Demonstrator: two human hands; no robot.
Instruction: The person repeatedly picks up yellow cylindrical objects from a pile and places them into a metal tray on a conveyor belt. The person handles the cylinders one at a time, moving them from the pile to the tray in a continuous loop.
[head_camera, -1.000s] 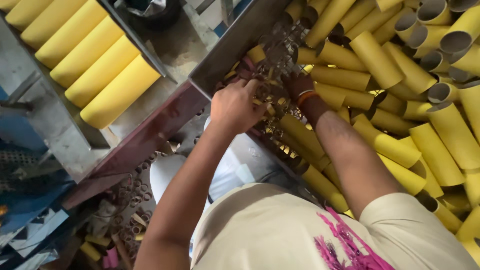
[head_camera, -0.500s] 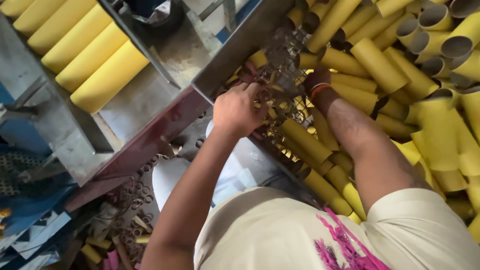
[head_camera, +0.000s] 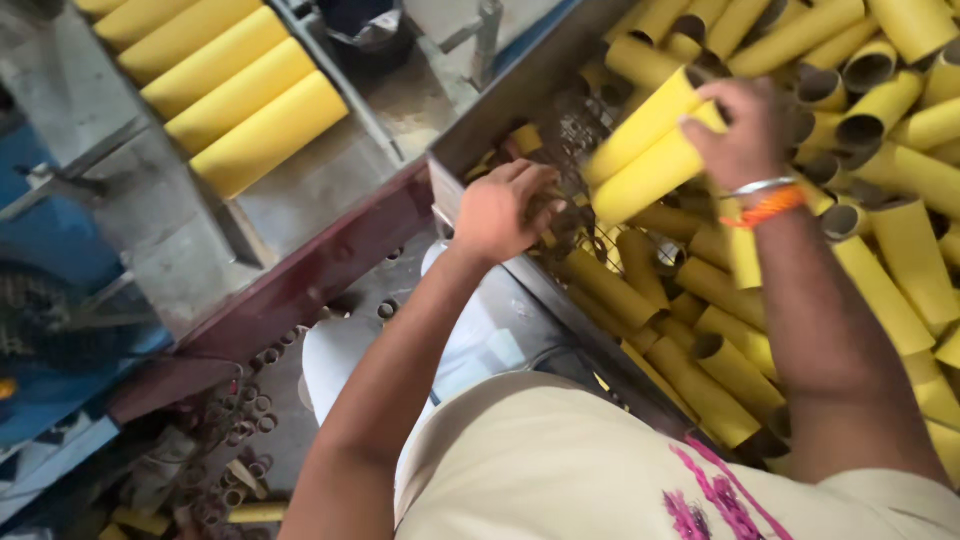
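Yellow tubes, two, upper centre of frame: your right hand is gripping them loosely by the ends while your left hand is clutching mesh, so they're likely slipping back into the bin.

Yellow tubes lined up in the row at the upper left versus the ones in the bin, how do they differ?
The row tubes lie parallel and side by side on a grey surface; the bin tubes are heaped at mixed angles. Nothing touches the row, while the right hand grips two tubes above the bin. Both sets are yellow cylinders.
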